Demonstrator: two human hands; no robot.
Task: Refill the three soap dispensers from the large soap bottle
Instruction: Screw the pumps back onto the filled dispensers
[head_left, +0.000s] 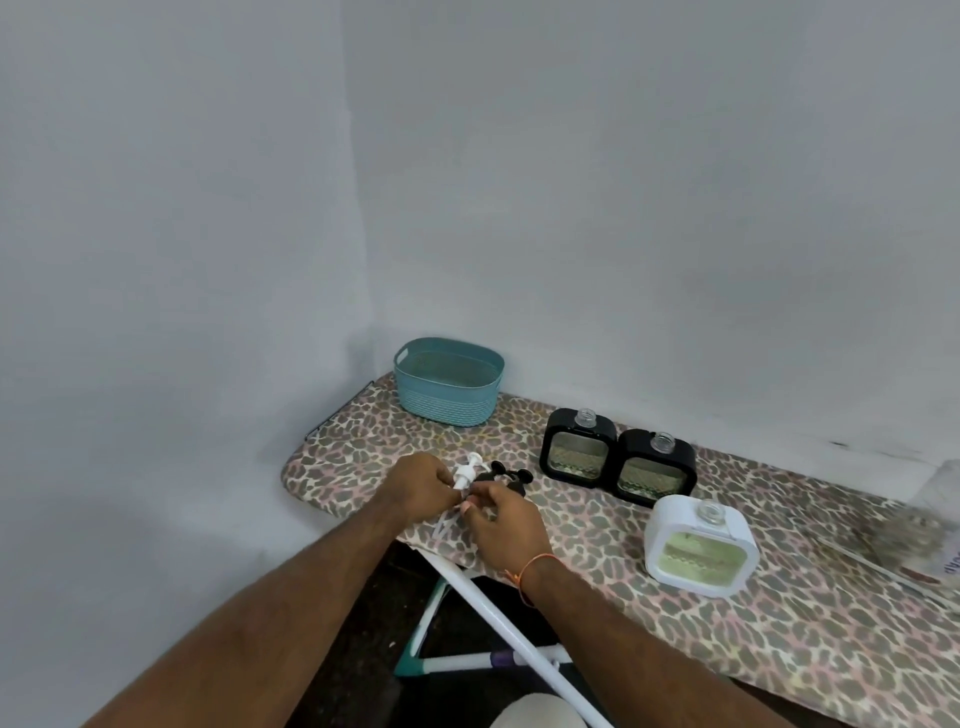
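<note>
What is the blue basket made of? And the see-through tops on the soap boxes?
The basket looks like matte plastic moulded to mimic weave: ribbed base, tiny holes, cut-out handle. The dispenser necks look like clear plastic or glass; threaded and see-through, I can't tell which.

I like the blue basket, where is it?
In the head view the blue basket sits at the far left end of the leopard-print board, in the wall corner, left of the two black dispensers.
</note>
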